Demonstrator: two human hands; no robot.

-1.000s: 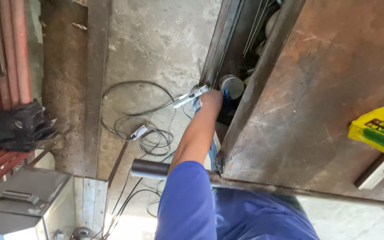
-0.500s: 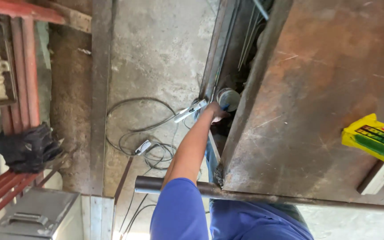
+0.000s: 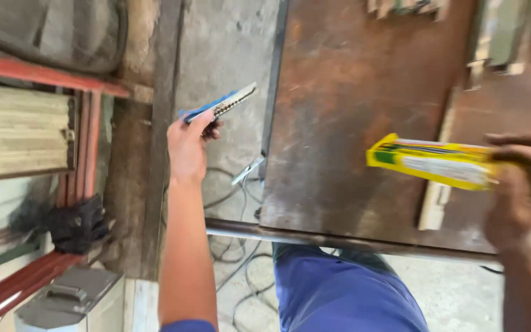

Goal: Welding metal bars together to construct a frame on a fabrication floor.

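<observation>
Blue plastic fills my left hand point(image 3: 187, 142): a blue-handled utility knife with a notched metal blade strip point(image 3: 219, 106), which I pinch between thumb and curled fingers, its tip pointing up and to the right. I hold it raised over the grey concrete floor point(image 3: 225, 49), just left of the edge of the rusty brown steel tabletop point(image 3: 351, 110). My right hand point(image 3: 523, 190) closes around one end of a long yellow cardboard box with green and white printing point(image 3: 434, 161), holding it slightly tilted above the same rusty surface. Below the knife, thin black cables point(image 3: 241, 258) lie looped on the floor, and a dark glove point(image 3: 75, 222) rests by red-painted metal bars point(image 3: 84, 147) far to the left.
</observation>
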